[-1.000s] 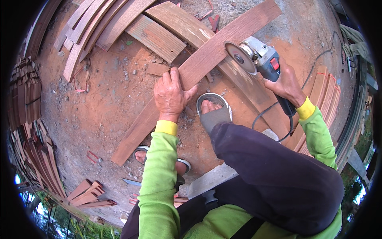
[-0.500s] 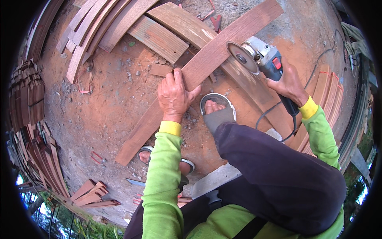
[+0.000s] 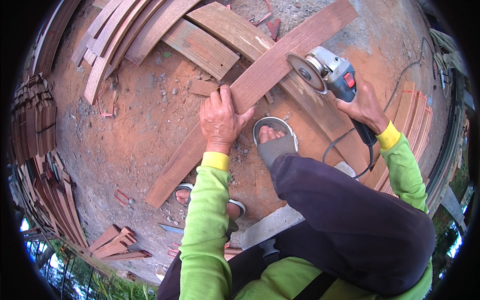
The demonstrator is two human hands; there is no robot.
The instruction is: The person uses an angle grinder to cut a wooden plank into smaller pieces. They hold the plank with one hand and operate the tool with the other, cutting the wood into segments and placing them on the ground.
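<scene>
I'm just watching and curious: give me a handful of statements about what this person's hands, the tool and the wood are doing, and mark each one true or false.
1. The right hand holds an angle grinder by its body. True.
2. The left hand rests flat on the bare ground. False: it grips the edge of the long wooden plank.
3. The grinder's disc is at the plank's edge. True.
4. The person works barefoot. False: the right foot wears a grey sandal, pressed near the plank.
5. Curved wooden slats lie piled at the upper left. True.
6. The sleeves are red. False: they are bright green with yellow cuffs.
</scene>
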